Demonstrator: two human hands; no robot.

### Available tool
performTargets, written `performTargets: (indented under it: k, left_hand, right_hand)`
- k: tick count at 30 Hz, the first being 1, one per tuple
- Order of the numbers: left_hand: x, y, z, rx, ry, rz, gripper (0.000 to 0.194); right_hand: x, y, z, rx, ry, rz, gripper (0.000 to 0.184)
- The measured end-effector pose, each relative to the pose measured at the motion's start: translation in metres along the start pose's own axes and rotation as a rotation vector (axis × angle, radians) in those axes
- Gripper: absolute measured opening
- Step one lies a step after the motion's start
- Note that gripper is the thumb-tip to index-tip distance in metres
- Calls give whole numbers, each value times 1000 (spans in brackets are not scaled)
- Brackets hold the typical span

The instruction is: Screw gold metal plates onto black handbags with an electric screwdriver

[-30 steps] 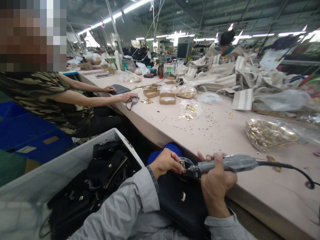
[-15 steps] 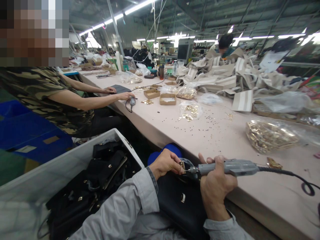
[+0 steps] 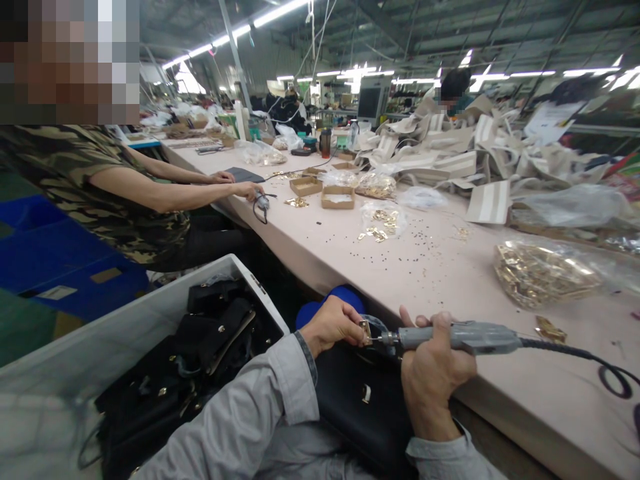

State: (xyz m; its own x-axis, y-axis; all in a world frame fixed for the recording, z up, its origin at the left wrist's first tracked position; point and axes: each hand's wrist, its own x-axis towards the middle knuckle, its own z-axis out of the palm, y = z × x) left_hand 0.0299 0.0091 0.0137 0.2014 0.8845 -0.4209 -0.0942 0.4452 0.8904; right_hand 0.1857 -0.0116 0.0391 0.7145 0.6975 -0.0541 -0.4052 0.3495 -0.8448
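Observation:
My right hand (image 3: 436,373) is wrapped round a grey electric screwdriver (image 3: 465,337), held level with its bit pointing left. Between the thumb and fingers of my left hand (image 3: 334,323) is a small gold metal plate (image 3: 367,331). The bit's tip meets the plate, or lies very close to it; I cannot tell which. Below both hands a black bag (image 3: 363,413) rests on my lap, with a gold fitting (image 3: 367,393) on its front. Where the plate joins the bag is partly hidden by my fingers.
At left stands a white crate (image 3: 250,277) of black bags. The long table (image 3: 310,247) bears gold parts, small cardboard boxes (image 3: 338,198), a plastic bag of gold hardware (image 3: 545,273) and a heap of beige straps (image 3: 450,153). A co-worker in camouflage (image 3: 100,180) sits at left; the screwdriver's cord (image 3: 575,350) trails right.
The view has shifted very slightly. Both my hands, the screwdriver and the gold plate keep almost the same places. The co-worker's hand on a tool at the table's edge has moved a little.

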Motion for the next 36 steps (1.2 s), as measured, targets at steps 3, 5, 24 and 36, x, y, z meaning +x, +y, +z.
performTargets:
  k: [3, 5, 24, 36]
  left_hand:
    - [0, 0, 0, -2, 2, 5, 32]
    - [0, -1, 0, 1, 5, 8, 31]
    - [-2, 3, 2, 5, 0, -11, 32]
    - [-3, 3, 3, 4, 13, -15, 31]
  right_hand:
    - [1, 3, -2, 7, -8, -1, 41]
    - [1, 3, -3, 14, -7, 2, 40]
    - [-13, -16, 2, 52, -107, -68, 42]
    - [-18, -18, 2, 21, -181, -114, 41]
